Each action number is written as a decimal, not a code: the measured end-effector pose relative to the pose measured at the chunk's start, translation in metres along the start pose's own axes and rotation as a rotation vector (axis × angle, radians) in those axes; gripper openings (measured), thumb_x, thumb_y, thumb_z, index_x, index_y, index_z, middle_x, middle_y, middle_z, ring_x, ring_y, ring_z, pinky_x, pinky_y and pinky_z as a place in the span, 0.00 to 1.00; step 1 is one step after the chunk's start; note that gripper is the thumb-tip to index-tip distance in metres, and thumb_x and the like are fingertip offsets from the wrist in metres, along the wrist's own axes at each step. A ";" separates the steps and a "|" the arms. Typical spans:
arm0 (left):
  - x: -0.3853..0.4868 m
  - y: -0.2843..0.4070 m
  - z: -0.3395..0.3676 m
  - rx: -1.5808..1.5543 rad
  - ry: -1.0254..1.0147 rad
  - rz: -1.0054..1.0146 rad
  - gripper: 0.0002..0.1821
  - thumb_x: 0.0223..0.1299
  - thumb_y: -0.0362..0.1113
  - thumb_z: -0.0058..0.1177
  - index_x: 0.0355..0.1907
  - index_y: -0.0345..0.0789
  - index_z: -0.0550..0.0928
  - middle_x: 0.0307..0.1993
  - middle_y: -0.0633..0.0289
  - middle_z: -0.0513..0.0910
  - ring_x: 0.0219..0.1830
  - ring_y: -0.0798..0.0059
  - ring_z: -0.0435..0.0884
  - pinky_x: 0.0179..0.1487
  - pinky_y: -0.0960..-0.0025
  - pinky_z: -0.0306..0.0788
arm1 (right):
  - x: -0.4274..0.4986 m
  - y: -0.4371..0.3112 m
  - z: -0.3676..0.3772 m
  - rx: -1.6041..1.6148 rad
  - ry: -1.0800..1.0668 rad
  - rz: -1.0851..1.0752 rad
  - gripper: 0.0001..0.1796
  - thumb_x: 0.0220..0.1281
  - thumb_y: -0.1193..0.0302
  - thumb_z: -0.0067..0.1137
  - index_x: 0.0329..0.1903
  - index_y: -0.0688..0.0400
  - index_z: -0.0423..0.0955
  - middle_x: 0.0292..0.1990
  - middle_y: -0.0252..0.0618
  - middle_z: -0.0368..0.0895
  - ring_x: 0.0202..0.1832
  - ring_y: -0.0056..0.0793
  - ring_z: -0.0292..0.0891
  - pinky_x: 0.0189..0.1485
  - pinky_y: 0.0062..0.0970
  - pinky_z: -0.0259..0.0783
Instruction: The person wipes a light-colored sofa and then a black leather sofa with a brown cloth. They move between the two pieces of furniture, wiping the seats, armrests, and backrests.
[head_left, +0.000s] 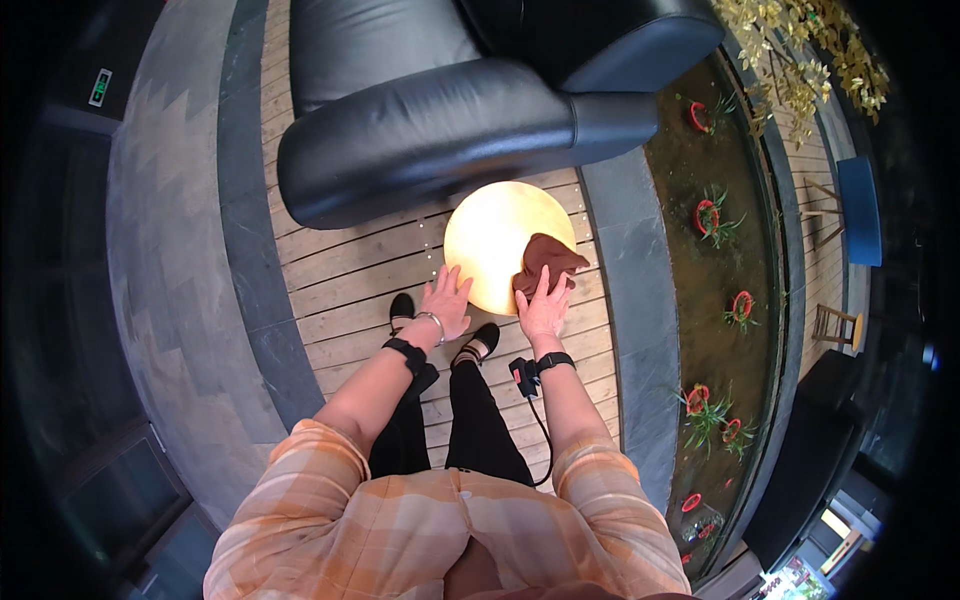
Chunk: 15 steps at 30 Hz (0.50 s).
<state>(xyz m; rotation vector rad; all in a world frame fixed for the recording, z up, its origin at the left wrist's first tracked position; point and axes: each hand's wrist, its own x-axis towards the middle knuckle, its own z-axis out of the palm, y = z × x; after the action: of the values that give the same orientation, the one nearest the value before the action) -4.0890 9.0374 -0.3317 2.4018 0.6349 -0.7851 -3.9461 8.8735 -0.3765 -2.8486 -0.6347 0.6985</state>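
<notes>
A small round table or stool with a bright pale-yellow top (491, 232) stands before me on the deck. My left hand (447, 306), palm down with fingers apart, is at the near left rim of the top. A crumpled brown cloth (550, 259) lies over the right part of the top and hangs past its edge. My right hand (545, 306) rests on the near part of this cloth, fingers spread rather than closed around it. Some of the cloth is hidden under those fingers. Both wrists carry black straps, with a cable running from the right one.
A black leather sofa (420, 135) stands just beyond the round top. Wooden decking (352, 277) is underfoot, bordered by grey stone (637, 247). To the right lies a sunken water channel (675, 300) with several red-potted plants. Farther right are a blue chair (859, 211) and a wooden stool (855, 330).
</notes>
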 end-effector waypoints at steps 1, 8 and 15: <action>0.012 0.002 0.000 0.039 -0.012 0.016 0.49 0.58 0.48 0.64 0.78 0.40 0.56 0.81 0.48 0.44 0.83 0.49 0.40 0.77 0.37 0.51 | 0.006 0.000 0.008 -0.020 0.025 -0.019 0.49 0.67 0.48 0.60 0.82 0.40 0.43 0.80 0.58 0.40 0.78 0.67 0.41 0.77 0.57 0.46; 0.047 -0.018 0.018 0.294 -0.116 0.131 0.56 0.53 0.48 0.67 0.80 0.36 0.51 0.81 0.44 0.38 0.83 0.47 0.36 0.77 0.36 0.48 | 0.089 -0.051 0.016 -0.114 0.131 -0.091 0.47 0.65 0.46 0.60 0.81 0.38 0.47 0.79 0.58 0.44 0.76 0.71 0.44 0.75 0.63 0.49; 0.057 -0.036 0.034 0.337 -0.194 0.158 0.43 0.64 0.45 0.55 0.79 0.40 0.55 0.82 0.53 0.44 0.84 0.52 0.39 0.77 0.37 0.48 | 0.091 -0.134 0.040 -0.103 -0.012 -0.687 0.31 0.68 0.51 0.58 0.73 0.33 0.66 0.77 0.40 0.56 0.79 0.55 0.46 0.77 0.61 0.48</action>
<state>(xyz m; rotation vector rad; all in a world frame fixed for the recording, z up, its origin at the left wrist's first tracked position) -4.0819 9.0582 -0.4040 2.5893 0.2465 -1.1120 -3.9410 9.0353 -0.4178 -2.4352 -1.5686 0.5618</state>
